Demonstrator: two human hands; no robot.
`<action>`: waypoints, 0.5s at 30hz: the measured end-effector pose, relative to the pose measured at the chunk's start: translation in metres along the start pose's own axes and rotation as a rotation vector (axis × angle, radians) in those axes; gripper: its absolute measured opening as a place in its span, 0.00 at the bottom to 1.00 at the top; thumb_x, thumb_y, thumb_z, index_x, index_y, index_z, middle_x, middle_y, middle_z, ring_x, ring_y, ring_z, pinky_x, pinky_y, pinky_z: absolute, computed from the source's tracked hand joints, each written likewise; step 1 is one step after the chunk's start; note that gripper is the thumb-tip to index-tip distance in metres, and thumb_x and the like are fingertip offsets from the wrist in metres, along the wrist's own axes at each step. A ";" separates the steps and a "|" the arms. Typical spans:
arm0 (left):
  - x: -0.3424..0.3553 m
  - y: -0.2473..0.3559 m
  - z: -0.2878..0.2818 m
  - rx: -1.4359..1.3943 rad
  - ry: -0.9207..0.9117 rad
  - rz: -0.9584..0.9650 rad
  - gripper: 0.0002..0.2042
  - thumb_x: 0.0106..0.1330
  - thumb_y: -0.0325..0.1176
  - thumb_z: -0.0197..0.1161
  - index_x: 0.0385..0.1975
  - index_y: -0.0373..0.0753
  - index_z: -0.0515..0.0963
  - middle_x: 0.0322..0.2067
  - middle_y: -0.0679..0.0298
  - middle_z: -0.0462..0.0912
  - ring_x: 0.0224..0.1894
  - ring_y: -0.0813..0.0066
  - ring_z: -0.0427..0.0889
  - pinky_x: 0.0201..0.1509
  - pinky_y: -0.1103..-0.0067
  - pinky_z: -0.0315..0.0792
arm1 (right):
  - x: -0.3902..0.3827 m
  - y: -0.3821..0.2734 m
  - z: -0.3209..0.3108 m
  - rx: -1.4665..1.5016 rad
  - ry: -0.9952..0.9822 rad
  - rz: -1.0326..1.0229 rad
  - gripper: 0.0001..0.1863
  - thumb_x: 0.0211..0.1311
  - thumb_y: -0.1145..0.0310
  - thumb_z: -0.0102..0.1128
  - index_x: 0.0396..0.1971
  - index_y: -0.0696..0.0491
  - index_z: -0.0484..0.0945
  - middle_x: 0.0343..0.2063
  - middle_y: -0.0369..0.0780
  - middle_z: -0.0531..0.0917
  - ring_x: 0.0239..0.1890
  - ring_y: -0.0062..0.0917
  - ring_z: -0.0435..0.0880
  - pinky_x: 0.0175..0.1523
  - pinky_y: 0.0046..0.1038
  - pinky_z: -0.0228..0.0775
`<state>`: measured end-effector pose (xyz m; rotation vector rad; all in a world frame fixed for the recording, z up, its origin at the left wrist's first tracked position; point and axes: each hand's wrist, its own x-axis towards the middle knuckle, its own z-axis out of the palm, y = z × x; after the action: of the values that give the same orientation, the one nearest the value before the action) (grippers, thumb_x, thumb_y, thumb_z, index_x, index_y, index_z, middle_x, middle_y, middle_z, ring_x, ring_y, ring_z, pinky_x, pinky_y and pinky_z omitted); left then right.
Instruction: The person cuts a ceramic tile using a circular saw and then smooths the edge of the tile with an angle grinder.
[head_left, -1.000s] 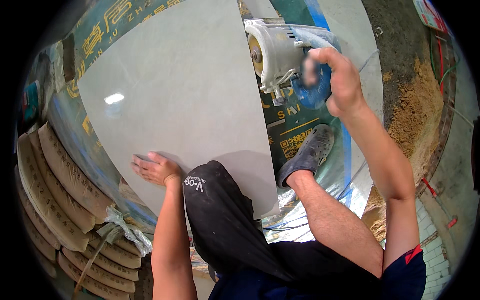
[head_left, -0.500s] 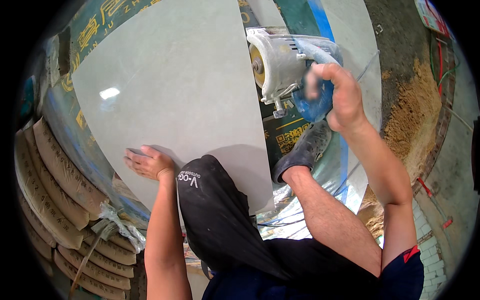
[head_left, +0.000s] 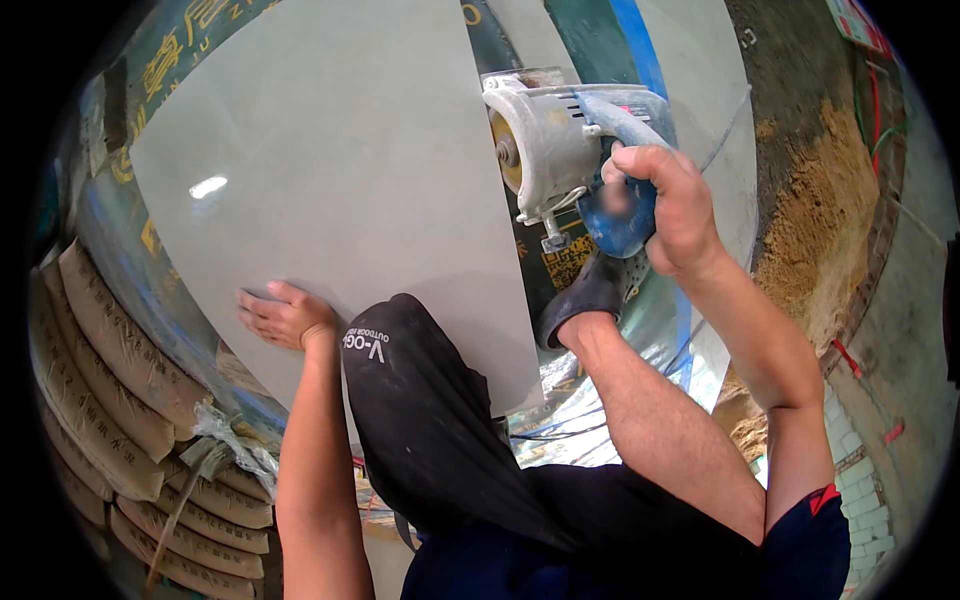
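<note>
Holding a dusty blue-and-silver handheld circular saw (head_left: 553, 140) in the curled right grip (head_left: 680, 205), at the right edge of a broad, smooth grey slab (head_left: 330, 150). Resting the left grip (head_left: 290, 317) wide and flat on the slab's near left part, right of stacked brown sacks (head_left: 125, 355).
</note>
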<state>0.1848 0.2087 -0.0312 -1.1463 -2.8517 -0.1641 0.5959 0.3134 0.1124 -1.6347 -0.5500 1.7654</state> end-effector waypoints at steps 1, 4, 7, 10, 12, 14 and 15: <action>0.001 -0.003 0.002 0.002 0.010 0.008 0.31 0.73 0.51 0.42 0.70 0.39 0.56 0.70 0.45 0.55 0.73 0.49 0.52 0.74 0.59 0.48 | -0.005 0.001 -0.001 0.004 0.014 -0.001 0.11 0.60 0.62 0.57 0.27 0.56 0.76 0.22 0.35 0.76 0.25 0.19 0.74 0.34 0.22 0.65; 0.005 -0.011 0.007 0.004 0.031 0.018 0.31 0.73 0.52 0.42 0.70 0.40 0.55 0.69 0.44 0.55 0.72 0.48 0.53 0.74 0.58 0.48 | -0.026 0.004 -0.006 0.007 0.091 0.000 0.12 0.61 0.63 0.55 0.24 0.55 0.75 0.21 0.35 0.75 0.25 0.19 0.73 0.34 0.22 0.64; 0.007 -0.013 0.011 0.011 0.043 -0.004 0.32 0.73 0.53 0.42 0.70 0.40 0.55 0.69 0.43 0.55 0.72 0.46 0.53 0.73 0.57 0.48 | -0.062 0.002 -0.015 0.024 0.182 -0.017 0.14 0.63 0.64 0.52 0.19 0.54 0.73 0.19 0.36 0.74 0.24 0.20 0.71 0.34 0.23 0.62; 0.010 -0.014 0.017 0.024 0.060 -0.009 0.33 0.72 0.55 0.42 0.70 0.40 0.55 0.69 0.42 0.55 0.72 0.47 0.53 0.73 0.56 0.48 | -0.107 0.005 -0.038 0.078 0.202 -0.100 0.15 0.64 0.62 0.52 0.19 0.54 0.74 0.19 0.36 0.74 0.24 0.20 0.72 0.34 0.23 0.64; 0.008 -0.009 0.023 0.028 0.067 0.005 0.33 0.72 0.55 0.42 0.71 0.40 0.54 0.69 0.42 0.54 0.72 0.47 0.53 0.73 0.56 0.48 | -0.152 0.003 -0.052 0.097 0.254 -0.168 0.16 0.65 0.61 0.53 0.20 0.54 0.74 0.19 0.36 0.75 0.24 0.21 0.72 0.34 0.23 0.64; 0.006 -0.007 0.022 0.017 0.000 -0.024 0.35 0.71 0.58 0.40 0.71 0.40 0.53 0.70 0.42 0.52 0.73 0.48 0.52 0.74 0.56 0.45 | -0.182 0.014 -0.064 0.108 0.209 -0.183 0.17 0.66 0.60 0.54 0.21 0.54 0.75 0.20 0.36 0.76 0.25 0.21 0.74 0.35 0.23 0.66; 0.015 -0.018 0.026 0.025 0.004 -0.033 0.36 0.71 0.59 0.40 0.71 0.40 0.53 0.71 0.42 0.51 0.73 0.48 0.51 0.74 0.56 0.44 | -0.192 0.025 -0.063 0.123 0.211 -0.173 0.17 0.66 0.59 0.54 0.21 0.54 0.75 0.20 0.36 0.76 0.25 0.21 0.74 0.35 0.23 0.66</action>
<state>0.1613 0.2093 -0.0567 -1.0941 -2.8618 -0.1321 0.6537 0.1518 0.2224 -1.6118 -0.4602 1.4529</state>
